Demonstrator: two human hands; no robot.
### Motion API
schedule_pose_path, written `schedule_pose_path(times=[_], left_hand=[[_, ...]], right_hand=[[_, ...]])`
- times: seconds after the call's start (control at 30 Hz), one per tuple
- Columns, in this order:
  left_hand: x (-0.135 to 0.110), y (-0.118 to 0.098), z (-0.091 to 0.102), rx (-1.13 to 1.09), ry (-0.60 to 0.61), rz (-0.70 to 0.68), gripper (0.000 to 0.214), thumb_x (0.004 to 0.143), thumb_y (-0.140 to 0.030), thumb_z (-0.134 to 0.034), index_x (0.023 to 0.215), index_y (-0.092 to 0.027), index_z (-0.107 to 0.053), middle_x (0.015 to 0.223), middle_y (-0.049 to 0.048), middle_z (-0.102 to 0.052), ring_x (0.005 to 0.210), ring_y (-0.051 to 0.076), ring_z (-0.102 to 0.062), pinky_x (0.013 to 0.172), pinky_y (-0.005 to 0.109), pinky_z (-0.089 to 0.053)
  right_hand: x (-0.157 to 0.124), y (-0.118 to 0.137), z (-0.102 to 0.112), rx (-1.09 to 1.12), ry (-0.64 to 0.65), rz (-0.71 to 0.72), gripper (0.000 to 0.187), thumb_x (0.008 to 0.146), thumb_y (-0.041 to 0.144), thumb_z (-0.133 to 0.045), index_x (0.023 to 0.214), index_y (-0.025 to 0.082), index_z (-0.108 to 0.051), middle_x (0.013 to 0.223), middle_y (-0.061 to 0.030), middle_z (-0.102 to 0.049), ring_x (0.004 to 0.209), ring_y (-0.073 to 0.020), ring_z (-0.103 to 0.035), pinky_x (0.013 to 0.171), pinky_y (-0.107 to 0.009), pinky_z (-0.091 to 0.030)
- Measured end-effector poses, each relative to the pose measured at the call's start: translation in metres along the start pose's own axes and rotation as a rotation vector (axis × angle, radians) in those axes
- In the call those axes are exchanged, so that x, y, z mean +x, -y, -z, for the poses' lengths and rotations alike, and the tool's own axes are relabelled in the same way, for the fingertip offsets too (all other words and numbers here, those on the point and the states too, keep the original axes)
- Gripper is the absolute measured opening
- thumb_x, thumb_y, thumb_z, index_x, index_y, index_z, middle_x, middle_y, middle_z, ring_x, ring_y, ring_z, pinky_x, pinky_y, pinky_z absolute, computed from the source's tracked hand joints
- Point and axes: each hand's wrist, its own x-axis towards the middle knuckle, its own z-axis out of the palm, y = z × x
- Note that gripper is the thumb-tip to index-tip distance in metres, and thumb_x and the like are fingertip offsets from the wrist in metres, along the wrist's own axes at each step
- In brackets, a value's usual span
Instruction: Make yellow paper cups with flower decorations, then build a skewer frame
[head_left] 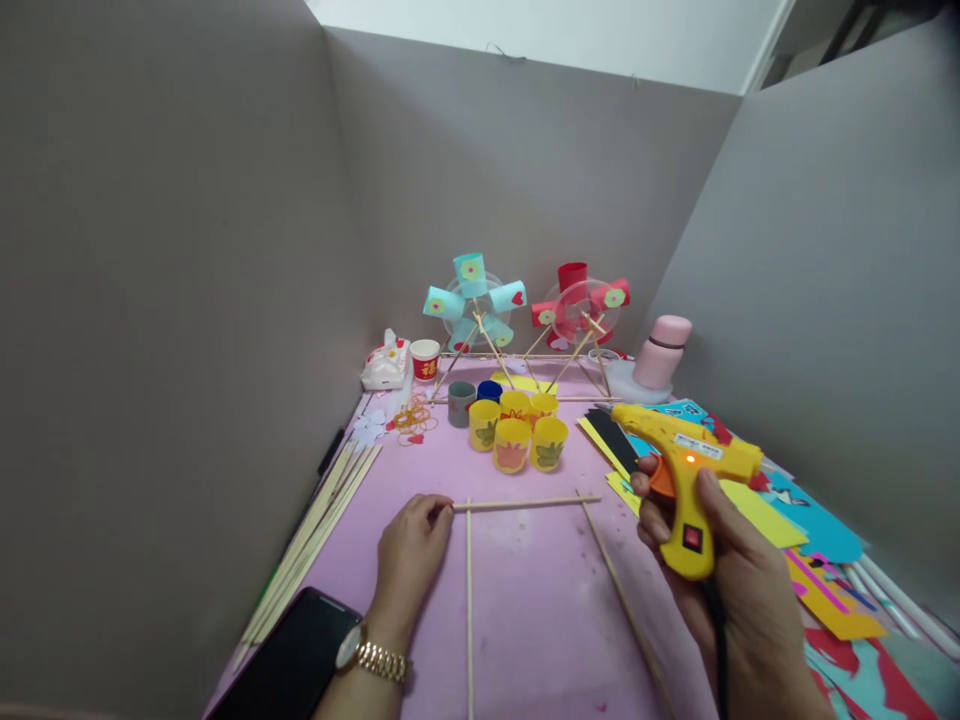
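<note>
My left hand [416, 535] pinches the left end of a thin wooden stick [525, 504] that lies crosswise on the purple table [540, 610]. Two more sticks run toward me from it: a left stick [470, 610] near its left end and a slanting right stick [622, 595] near its right end. In my right hand [739, 560] is a yellow hot glue gun [686, 450], held up above the table with its nozzle pointing left and its light glowing. My fingers wrap its handle by the orange trigger.
Several yellow paper cups [512, 445] stand mid-table, before a blue paper windmill [480, 305] and a red one [577, 310]. Spare sticks [319, 535] and a black phone [292, 660] lie left. Coloured paper [810, 510] covers the right side, near a pink bottle [661, 352].
</note>
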Motion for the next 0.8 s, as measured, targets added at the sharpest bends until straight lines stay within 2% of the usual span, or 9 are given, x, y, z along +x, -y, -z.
schedule_pose_path(times=[0.3, 0.5, 0.7, 0.8], left_hand=[[0.001, 0.0015, -0.001, 0.007, 0.001, -0.001, 0.021, 0.082, -0.03, -0.045, 0.085, -0.024, -0.065, 0.089, 0.0003, -0.069, 0.079, 0.017, -0.062, 0.066, 0.026, -0.042], [0.0016, 0.0011, -0.0009, 0.015, -0.006, -0.003, 0.021, 0.082, -0.03, -0.045, 0.085, -0.024, -0.065, 0.089, 0.0002, -0.069, 0.079, 0.017, -0.063, 0.066, 0.026, -0.043], [0.001, 0.002, -0.0013, 0.017, -0.009, -0.01, 0.022, 0.082, -0.03, -0.044, 0.086, -0.023, -0.065, 0.091, 0.0009, -0.069, 0.082, 0.017, -0.063, 0.07, 0.026, -0.044], [0.0004, 0.002, -0.0005, 0.024, -0.006, -0.003, 0.022, 0.082, -0.03, -0.044, 0.085, -0.023, -0.065, 0.091, 0.0006, -0.069, 0.082, 0.017, -0.063, 0.069, 0.026, -0.044]], right_hand=[[0.0003, 0.0005, -0.0005, -0.005, 0.004, 0.002, 0.034, 0.079, 0.045, -0.055, 0.104, 0.023, -0.061, 0.089, -0.0042, -0.064, 0.054, -0.0141, -0.056, 0.045, -0.028, -0.043], [-0.0003, 0.0025, -0.0009, 0.07, -0.006, -0.013, 0.029, 0.079, 0.039, -0.057, 0.1, 0.02, -0.063, 0.089, -0.0042, -0.063, 0.046, -0.0091, -0.047, 0.045, -0.028, -0.042], [0.0005, 0.0019, -0.0012, 0.027, -0.006, 0.006, 0.034, 0.079, 0.044, -0.055, 0.104, 0.021, -0.062, 0.085, -0.0045, -0.064, 0.049, -0.0123, -0.05, 0.044, -0.028, -0.041], [0.0003, 0.0028, -0.0006, 0.025, -0.006, 0.01, 0.031, 0.079, 0.043, -0.055, 0.101, 0.022, -0.063, 0.085, -0.0039, -0.063, 0.047, -0.0107, -0.047, 0.045, -0.028, -0.041]])
